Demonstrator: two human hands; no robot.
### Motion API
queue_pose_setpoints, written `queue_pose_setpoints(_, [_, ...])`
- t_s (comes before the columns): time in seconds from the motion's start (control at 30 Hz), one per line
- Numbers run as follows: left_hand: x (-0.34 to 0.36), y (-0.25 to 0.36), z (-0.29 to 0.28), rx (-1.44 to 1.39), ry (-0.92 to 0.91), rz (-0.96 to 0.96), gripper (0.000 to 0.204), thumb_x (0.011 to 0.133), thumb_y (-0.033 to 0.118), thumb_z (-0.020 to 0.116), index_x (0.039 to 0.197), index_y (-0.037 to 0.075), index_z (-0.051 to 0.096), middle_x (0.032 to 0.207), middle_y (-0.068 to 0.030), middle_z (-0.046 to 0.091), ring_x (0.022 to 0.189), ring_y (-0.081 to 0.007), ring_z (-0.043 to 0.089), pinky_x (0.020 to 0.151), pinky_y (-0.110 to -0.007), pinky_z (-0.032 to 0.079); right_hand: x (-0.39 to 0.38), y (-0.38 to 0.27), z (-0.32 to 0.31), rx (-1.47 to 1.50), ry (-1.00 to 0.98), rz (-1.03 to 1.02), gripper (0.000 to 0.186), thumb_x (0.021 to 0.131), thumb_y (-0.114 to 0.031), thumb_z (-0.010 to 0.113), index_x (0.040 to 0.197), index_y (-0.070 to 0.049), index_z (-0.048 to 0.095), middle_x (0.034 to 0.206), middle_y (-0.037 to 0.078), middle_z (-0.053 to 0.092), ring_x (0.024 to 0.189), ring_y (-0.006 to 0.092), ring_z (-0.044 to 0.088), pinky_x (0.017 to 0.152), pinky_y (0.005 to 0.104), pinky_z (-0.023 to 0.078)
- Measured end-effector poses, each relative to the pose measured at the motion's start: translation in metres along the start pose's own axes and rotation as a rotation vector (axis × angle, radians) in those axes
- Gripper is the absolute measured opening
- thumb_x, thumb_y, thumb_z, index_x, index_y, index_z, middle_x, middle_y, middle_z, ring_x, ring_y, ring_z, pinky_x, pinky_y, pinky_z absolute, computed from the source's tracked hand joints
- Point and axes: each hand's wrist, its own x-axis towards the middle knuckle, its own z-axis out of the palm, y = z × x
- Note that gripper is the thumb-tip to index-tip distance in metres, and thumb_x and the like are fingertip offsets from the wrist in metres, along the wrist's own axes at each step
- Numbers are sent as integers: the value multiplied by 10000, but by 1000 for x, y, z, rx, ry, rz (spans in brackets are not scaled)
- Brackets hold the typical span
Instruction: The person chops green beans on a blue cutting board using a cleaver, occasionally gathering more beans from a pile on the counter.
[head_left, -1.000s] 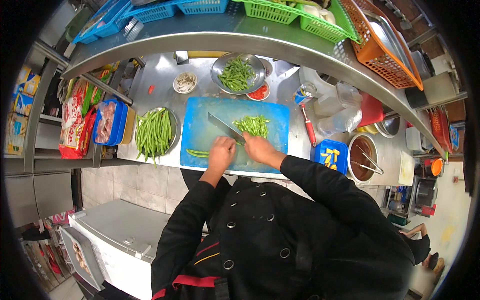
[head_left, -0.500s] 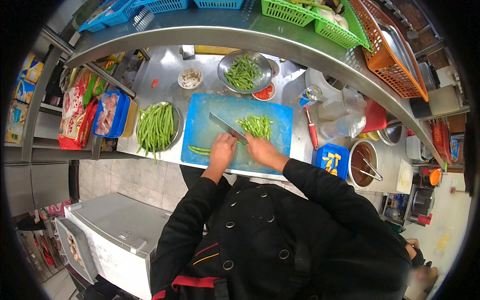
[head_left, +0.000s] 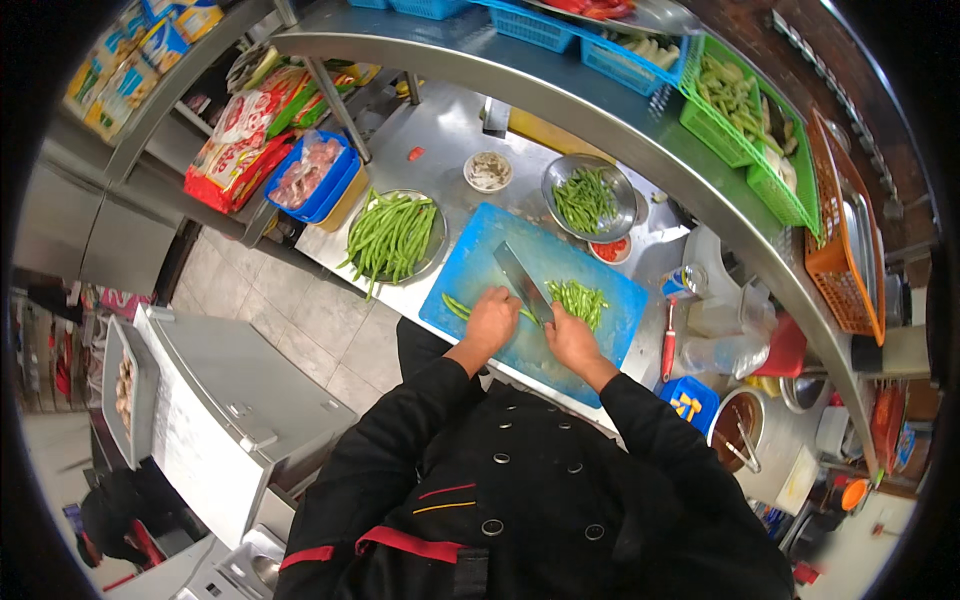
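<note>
On the blue cutting board (head_left: 470, 235), my left hand (head_left: 493, 322) is closed over a few long green beans (head_left: 457, 308). Their ends stick out on both sides of my fingers. My right hand (head_left: 574, 342) grips the handle of a wide-bladed kitchen knife (head_left: 522, 278), its blade slanting up and left close to my left fingertips. A pile of cut green beans (head_left: 580, 303) lies just right of the blade. Left of the board, whole green beans (head_left: 392, 235) fill a round metal dish. Beyond the board stands a metal bowl (head_left: 627, 213) of cut beans (head_left: 585, 200).
Small bowls hold pale slices (head_left: 488, 171) and red pieces (head_left: 610, 250). A red-handled tool (head_left: 668, 345), a can (head_left: 684, 281) and a blue tub (head_left: 703, 393) sit to the right. The steel shelf (head_left: 600, 105) overhangs the counter's far side. A co-worker (head_left: 115, 520) is at lower left.
My view has turned, so the counter appears tilted and shifted right and down. Bean ends now show between my left fingers and the blade. Both hands keep their holds.
</note>
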Motion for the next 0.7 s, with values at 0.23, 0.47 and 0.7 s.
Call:
queue_pose_setpoints(0.23, [-10, 6, 21, -16, -35, 11, 100, 847, 93, 635, 907, 67, 710, 898, -128, 617, 943, -327, 637, 820, -458, 545, -30, -8, -59, -148, -174, -37, 407, 945, -173, 626, 1288, 17, 519, 912, 352, 693, 884, 533, 688, 815, 617, 540])
queue_pose_setpoints(0.47, [-7, 6, 17, -64, 38, 88, 79, 847, 93, 643, 895, 68, 702, 869, -129, 608, 915, -333, 640, 800, -453, 544, -4, -3, -20, -106, -63, -56, 432, 933, -156, 645, 1279, 68, 516, 927, 358, 694, 889, 527, 689, 815, 605, 548])
queue_pose_setpoints(0.7, [-10, -1, 22, -71, 16, 63, 65, 851, 142, 670, 863, 79, 678, 855, -121, 610, 892, -336, 642, 797, -466, 544, -18, -2, -13, -86, -40, -14, 417, 927, -152, 658, 1269, 39, 513, 896, 356, 690, 867, 538, 687, 818, 614, 541])
